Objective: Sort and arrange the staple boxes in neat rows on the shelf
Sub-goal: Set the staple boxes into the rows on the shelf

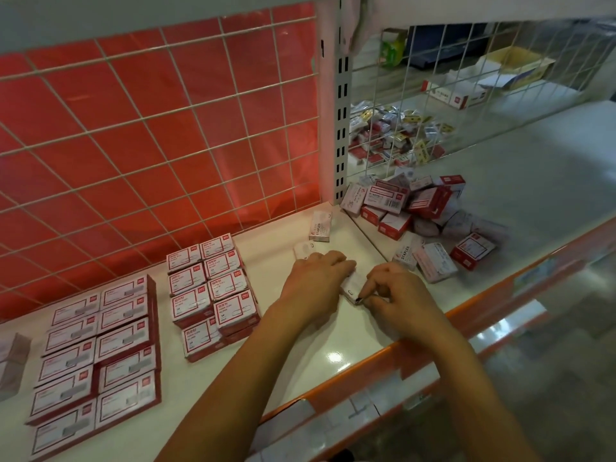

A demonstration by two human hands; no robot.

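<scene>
A white box on the shelf is clasped by the left hand and pinched by the right hand, apparently being straightened. Next, alignment beside the stacked rows, left of both hands, is likely needed.

Shelf surface is noted as smooth, glossy painted metal, with lamp glare reflected in it. Staple boxes are made of printed card, faintly sheened. Back grid is formed of white-coated wire.
</scene>
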